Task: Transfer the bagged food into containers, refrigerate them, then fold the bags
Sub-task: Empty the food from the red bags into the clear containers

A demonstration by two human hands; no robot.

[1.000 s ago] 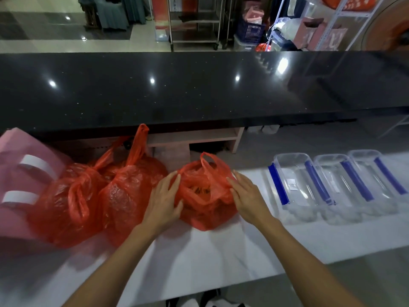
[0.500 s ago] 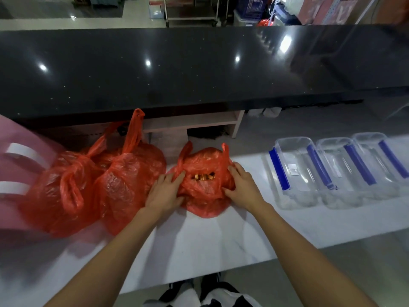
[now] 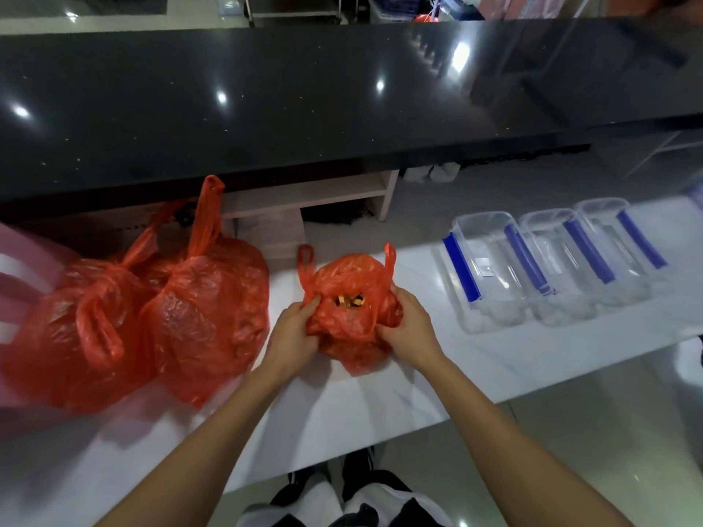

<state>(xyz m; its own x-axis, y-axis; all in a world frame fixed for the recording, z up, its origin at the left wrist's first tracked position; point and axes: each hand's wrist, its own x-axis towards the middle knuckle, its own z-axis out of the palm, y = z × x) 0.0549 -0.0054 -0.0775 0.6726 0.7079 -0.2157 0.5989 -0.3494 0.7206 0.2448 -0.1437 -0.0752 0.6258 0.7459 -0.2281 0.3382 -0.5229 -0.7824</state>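
Observation:
A small red plastic bag [image 3: 352,317] sits on the white counter [image 3: 342,408], its mouth spread so yellow-brown food pieces [image 3: 350,300] show inside. My left hand [image 3: 291,330] grips the bag's left side and my right hand [image 3: 409,329] grips its right side. Both handles stand up loose. Two larger red bags, one knotted at the left [image 3: 80,329] and one [image 3: 213,310] beside it, stand to the left of my hands. Three clear containers with blue clips [image 3: 490,271] [image 3: 563,264] [image 3: 616,245] are lined up on the right.
A pink bag with white handles [image 3: 19,268] lies at the far left edge. A raised glossy black counter [image 3: 304,108] runs across behind the white one. The floor and my shoes [image 3: 357,473] show below the counter's front edge.
The small bag's mouth has been pulled open between my hands, so the food inside shows. Both hands went from resting on its sides to gripping the plastic.

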